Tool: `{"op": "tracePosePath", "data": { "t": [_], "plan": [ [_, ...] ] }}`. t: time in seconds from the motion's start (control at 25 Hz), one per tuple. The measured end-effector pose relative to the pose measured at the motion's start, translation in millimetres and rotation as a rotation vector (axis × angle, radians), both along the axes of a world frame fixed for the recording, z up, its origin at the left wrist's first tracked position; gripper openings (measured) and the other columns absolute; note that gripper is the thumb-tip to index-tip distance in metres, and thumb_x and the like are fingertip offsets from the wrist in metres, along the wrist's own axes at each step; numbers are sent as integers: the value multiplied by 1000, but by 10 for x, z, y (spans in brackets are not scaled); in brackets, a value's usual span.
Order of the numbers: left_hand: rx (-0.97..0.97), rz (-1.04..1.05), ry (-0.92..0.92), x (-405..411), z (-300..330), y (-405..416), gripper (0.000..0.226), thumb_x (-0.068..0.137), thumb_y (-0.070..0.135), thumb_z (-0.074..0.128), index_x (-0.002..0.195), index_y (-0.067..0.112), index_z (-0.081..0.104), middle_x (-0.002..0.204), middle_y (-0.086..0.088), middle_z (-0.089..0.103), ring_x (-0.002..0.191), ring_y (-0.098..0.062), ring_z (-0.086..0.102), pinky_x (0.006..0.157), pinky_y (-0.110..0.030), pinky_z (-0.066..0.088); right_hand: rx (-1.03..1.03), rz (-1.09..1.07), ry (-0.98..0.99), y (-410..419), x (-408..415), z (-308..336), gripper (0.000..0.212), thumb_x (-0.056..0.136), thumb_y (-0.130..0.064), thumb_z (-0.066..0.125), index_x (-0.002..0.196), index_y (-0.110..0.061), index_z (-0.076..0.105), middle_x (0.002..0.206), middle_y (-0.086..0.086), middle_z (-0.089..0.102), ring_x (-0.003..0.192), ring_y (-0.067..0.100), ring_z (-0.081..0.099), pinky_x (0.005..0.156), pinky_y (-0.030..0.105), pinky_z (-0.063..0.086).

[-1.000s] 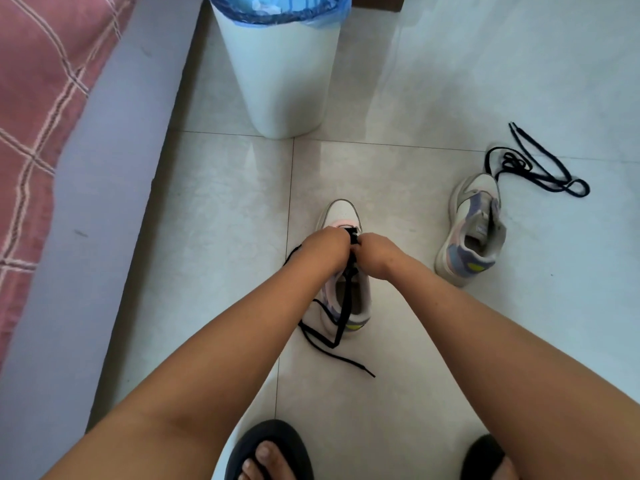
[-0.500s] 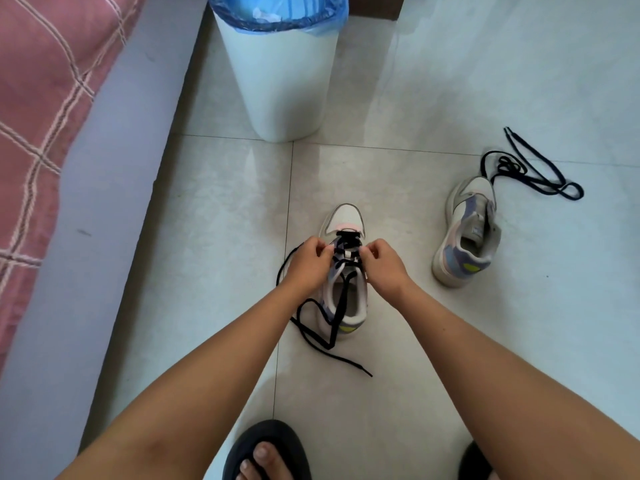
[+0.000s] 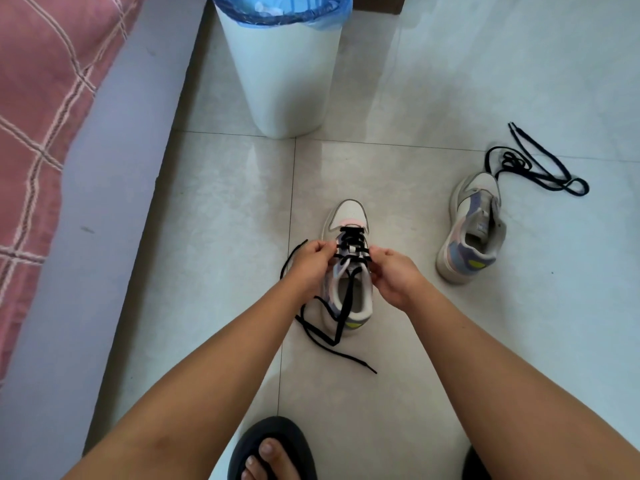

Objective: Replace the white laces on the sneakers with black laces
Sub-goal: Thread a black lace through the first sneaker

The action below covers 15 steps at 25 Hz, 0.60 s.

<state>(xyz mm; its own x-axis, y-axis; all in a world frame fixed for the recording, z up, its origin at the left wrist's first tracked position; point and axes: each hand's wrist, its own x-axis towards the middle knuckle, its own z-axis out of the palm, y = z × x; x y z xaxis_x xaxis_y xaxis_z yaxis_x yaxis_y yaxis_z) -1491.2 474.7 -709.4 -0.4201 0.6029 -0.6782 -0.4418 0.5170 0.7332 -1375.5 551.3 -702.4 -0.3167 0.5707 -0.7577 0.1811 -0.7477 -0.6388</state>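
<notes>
Both hands pinched a black lace on the near sneaker.

Left hand (image 3: 313,263) and right hand (image 3: 394,273) fingers gripped the black lace (image 3: 349,244) on the sneaker (image 3: 348,268) on the tiled floor (image 3: 214,220). Far right lay another sneaker (image 3: 471,230) and a loose lace (image 3: 540,168); a bin (image 3: 284,71) stood beyond, a bed (image 3: 45,98) at left.

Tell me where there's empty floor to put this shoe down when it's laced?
The widest bare tiles lie left of the shoe, between it and the grey bed edge. There is also a clear strip between the bin and the shoe's toe. It is crowded on the right, by the other shoe and its loose black lace, and just behind the heel, where lace ends trail.
</notes>
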Motion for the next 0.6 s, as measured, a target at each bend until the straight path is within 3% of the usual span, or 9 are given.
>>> {"op": "tracePosePath", "data": {
  "t": [0.12,0.2,0.28,0.4,0.52,0.6],
  "plan": [
    [-86,-232,95,-147,76,134,28,94,35,53,78,14,61,73,-3,57,65,-17,50,65,-28,41,175,259,-202,82,-37,85,18,93,-24,58,79,-14,53,75,1,57,65,10,52,61,22,40],
    [-118,-377,207,-165,127,176,29,94,31,54,69,16,56,68,-4,51,60,-16,44,60,-27,36,221,333,-286,108,-74,105,20,92,-21,59,74,-15,53,77,3,55,66,12,48,60,23,38],
    [-66,-270,129,-97,152,166,29,97,21,50,69,15,51,66,-3,49,54,-13,43,51,-21,35,63,165,-190,87,-92,67,18,96,-17,52,79,-15,56,74,2,60,66,11,53,58,23,41],
    [23,106,-144,60,182,76,24,98,12,46,75,11,51,67,-3,54,46,-6,53,43,-15,41,-167,-155,82,9,-81,32,23,100,-11,41,86,-6,58,62,4,67,58,13,63,55,24,54],
    [-60,38,84,23,133,69,13,96,21,50,86,11,52,78,-2,56,68,-14,56,58,-21,45,-29,-131,-52,5,-53,73,16,96,-13,52,82,-7,55,66,8,59,55,16,55,57,25,48],
    [-142,-88,325,-99,173,62,22,95,33,50,97,11,45,89,-1,52,76,-18,52,66,-29,46,184,110,-325,39,-7,164,24,92,-28,58,78,-10,49,69,9,47,61,20,44,62,31,40]
  ]
}}
